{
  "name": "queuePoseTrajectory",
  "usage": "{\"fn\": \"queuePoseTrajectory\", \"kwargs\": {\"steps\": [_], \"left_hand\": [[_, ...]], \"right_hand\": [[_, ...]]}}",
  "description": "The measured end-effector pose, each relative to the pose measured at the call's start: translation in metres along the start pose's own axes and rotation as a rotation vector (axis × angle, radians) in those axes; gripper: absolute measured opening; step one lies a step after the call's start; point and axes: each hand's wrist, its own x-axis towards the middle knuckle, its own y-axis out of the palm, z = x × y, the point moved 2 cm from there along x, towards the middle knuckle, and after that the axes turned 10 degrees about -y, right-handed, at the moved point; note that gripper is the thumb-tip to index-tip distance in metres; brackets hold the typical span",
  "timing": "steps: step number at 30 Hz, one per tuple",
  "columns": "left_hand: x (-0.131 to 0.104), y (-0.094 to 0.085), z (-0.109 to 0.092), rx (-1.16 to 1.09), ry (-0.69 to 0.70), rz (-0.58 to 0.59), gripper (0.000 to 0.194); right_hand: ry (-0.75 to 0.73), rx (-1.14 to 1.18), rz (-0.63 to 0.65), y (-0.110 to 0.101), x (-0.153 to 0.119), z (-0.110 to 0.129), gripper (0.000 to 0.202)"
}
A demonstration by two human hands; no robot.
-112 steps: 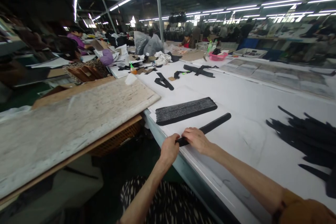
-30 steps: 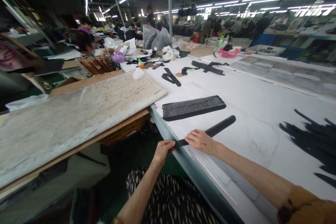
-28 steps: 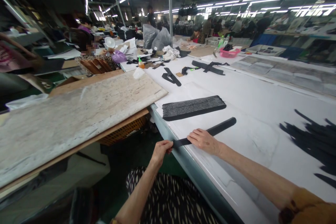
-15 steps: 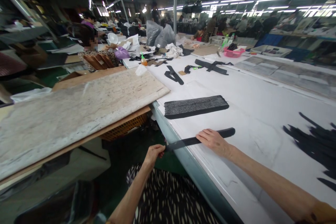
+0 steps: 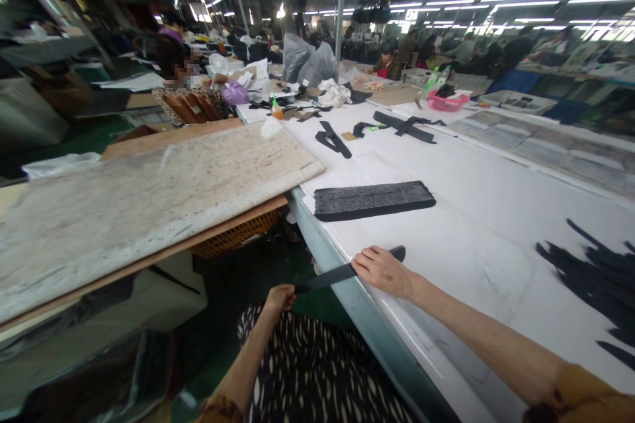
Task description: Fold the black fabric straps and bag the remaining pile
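Observation:
A long black fabric strip [image 5: 325,279] stretches between my two hands across the table's edge. My left hand [image 5: 280,299] is closed on its near left end, out past the edge and above my lap. My right hand [image 5: 381,271] is closed over the strip farther along, at the table's rim, and the rounded far end sticks out beyond the fingers. Just behind lies a neat row of overlapping black strips [image 5: 374,200] with speckled grey faces. A loose heap of black strips [image 5: 590,277] spreads at the right.
The white table [image 5: 489,211] has a blue-green side. A stone-patterned board [image 5: 149,192] adjoins it at left, over a yellow crate [image 5: 238,234]. Farther back are black pieces [image 5: 404,127], a glue bottle [image 5: 276,109], a pink basket [image 5: 446,101] and a seated person [image 5: 183,89].
Both hands have moved left and toward my body, drawing the strip with them. Less of its far end now rests on the table. The row and the heap lie as before.

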Motion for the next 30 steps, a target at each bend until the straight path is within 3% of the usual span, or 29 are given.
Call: {"fn": "queuePoseTrajectory", "kwargs": {"steps": [3, 6, 8, 12, 15, 19, 26, 30], "left_hand": [[-0.004, -0.002, -0.007, 0.007, 0.001, -0.04, 0.013], [-0.018, 0.008, -0.026, 0.005, 0.09, -0.032, 0.008], [-0.034, 0.025, -0.043, 0.005, 0.186, 0.051, 0.015], [-0.075, 0.07, -0.073, 0.091, 0.449, 0.361, 0.029], [-0.092, 0.088, -0.08, 0.1, 0.474, 0.403, 0.031], [-0.091, 0.091, -0.079, 0.079, 0.428, 0.41, 0.029], [-0.082, 0.094, -0.077, 0.05, 0.395, 0.46, 0.026], [-0.073, 0.087, -0.071, 0.076, 0.365, 0.443, 0.026]], "right_hand": [[0.005, -0.008, -0.006, 0.0, 0.005, 0.0, 0.018], [0.013, -0.014, -0.008, 0.001, 0.003, -0.001, 0.018], [0.012, -0.016, -0.004, 0.001, 0.002, -0.001, 0.018], [0.008, -0.004, 0.011, 0.0, 0.003, -0.001, 0.016], [0.008, 0.009, 0.013, 0.0, 0.003, -0.002, 0.017], [0.046, 0.033, -0.007, 0.0, -0.013, -0.007, 0.019], [0.174, 0.033, -0.056, -0.005, -0.067, -0.026, 0.022], [0.13, -0.006, -0.004, -0.003, -0.061, -0.023, 0.022]]}}
